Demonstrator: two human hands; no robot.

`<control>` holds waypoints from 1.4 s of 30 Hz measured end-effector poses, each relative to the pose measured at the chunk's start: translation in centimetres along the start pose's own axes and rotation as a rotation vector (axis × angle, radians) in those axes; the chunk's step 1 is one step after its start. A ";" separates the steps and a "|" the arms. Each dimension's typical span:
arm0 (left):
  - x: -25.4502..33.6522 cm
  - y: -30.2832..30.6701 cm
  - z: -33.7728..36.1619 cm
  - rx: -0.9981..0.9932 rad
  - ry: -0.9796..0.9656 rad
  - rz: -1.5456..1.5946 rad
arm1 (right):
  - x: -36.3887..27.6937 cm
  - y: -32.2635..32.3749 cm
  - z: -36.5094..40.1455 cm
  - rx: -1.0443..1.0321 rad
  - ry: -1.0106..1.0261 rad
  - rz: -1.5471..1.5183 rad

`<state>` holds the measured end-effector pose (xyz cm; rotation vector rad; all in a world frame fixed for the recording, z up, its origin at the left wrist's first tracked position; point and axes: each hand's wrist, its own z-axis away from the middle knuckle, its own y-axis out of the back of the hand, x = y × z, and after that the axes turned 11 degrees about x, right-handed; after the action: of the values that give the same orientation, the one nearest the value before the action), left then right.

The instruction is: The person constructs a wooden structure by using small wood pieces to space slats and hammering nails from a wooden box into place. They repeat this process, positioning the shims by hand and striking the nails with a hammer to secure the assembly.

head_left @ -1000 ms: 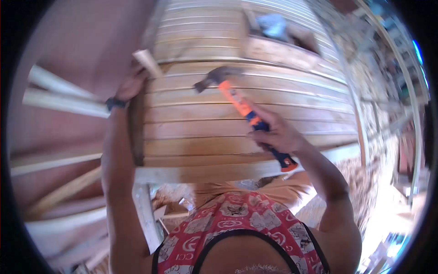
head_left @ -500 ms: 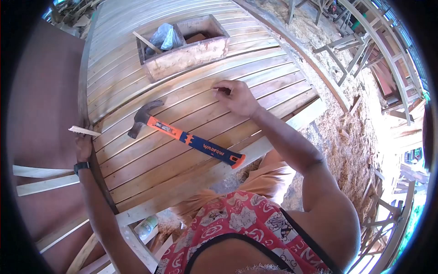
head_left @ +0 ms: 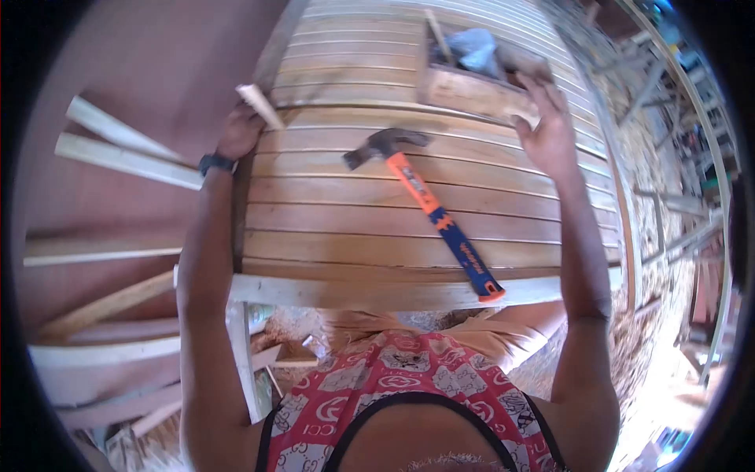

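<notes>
My left hand (head_left: pixel 240 132), with a dark watch on the wrist, is at the left edge of the slatted wooden surface (head_left: pixel 314 228), closed around a short wood piece (head_left: pixel 261 107). A claw hammer (head_left: pixel 429 206) with an orange and blue handle lies on the slats between my arms, its head to the upper left. My right hand (head_left: pixel 546 130) is open, fingers spread, at the near right side of a wooden box (head_left: pixel 472 94). A bluish plastic bag (head_left: pixel 474 51) and a thin stick (head_left: pixel 439 36) are in the box.
Light wooden strips (head_left: pixel 126 161) stick out on the left beside a brown panel (head_left: pixel 157 47). A pale rail (head_left: pixel 354 293) runs along the near edge. Wood shavings and wooden frames (head_left: pixel 668 220) are on the right.
The view has turned, so the surface and hammer appear shifted right. My right hand has moved from above the slats to the box, and its curled fingers have opened.
</notes>
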<state>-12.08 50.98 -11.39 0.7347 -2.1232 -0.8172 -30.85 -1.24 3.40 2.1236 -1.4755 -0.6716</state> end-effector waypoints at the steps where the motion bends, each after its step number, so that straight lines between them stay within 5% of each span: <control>1: -0.5 -0.3 -0.2 -0.010 -0.065 -0.079 | 0.6 -1.3 -0.4 -0.005 0.017 -0.034; 4: 0.4 0.1 -0.7 0.002 -0.200 -0.113 | 2.8 -4.6 -1.3 -0.159 0.005 0.124; 8: 2.2 0.5 -0.7 -0.011 0.074 0.119 | 3.6 -5.9 -2.2 -0.233 -0.084 -0.068; 12: 2.3 0.5 -0.5 -0.024 0.140 0.212 | 6.5 -7.1 -3.3 -0.298 -0.155 -0.124; 14: 1.3 0.2 -0.6 -0.062 0.007 -0.024 | 7.2 -7.6 -3.9 -0.314 -0.125 -0.085; 19: -0.2 -0.5 0.0 -0.027 0.048 -0.111 | 6.8 -9.6 -4.6 -0.303 -0.055 0.129; 21: -2.4 -0.8 0.0 -0.207 -0.105 -0.172 | 8.2 -10.8 -4.0 -0.268 -0.009 0.111; 22: 0.4 -0.1 0.2 -0.062 0.012 0.182 | 8.9 -11.5 -3.5 -0.247 0.019 0.259; 23: 0.0 -0.5 0.0 -0.040 0.046 0.157 | 8.1 -11.5 -3.2 -0.166 0.059 0.314; 24: -3.6 -2.0 0.4 -0.046 -0.151 -0.054 | 7.9 -12.2 -2.7 -0.106 0.068 0.305; 25: -1.1 -1.0 0.3 -0.078 0.077 0.047 | 7.3 -12.6 -2.3 0.045 0.091 0.248; 26: -0.7 -0.9 0.2 -0.032 0.057 0.063 | 6.3 -12.7 -1.7 0.133 0.084 0.272; 27: -1.5 -1.0 0.2 -0.033 -0.098 0.021 | 4.9 -12.4 -1.1 0.223 0.087 0.289; 30: 0.0 -0.2 0.1 -0.027 -0.075 0.011 | 0.7 -9.4 1.2 0.161 0.037 0.206; 32: 0.3 -0.1 0.4 -0.112 0.236 0.159 | -0.1 -8.3 3.5 -0.013 0.028 0.091; 38: -2.9 -0.7 1.2 -0.008 0.138 0.057 | 5.6 -6.1 9.7 -0.214 -0.167 0.164; 39: -5.0 -1.8 1.5 0.004 0.180 0.338 | 6.9 -6.2 10.7 -0.197 -0.143 0.145; 42: -6.1 -2.4 1.8 0.034 0.183 0.497 | 7.0 -5.3 11.2 -0.245 -0.176 0.114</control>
<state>-9.47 54.32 -16.70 0.2614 -2.0292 -0.4278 -31.94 -7.27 -9.40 1.8211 -1.5051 -0.9633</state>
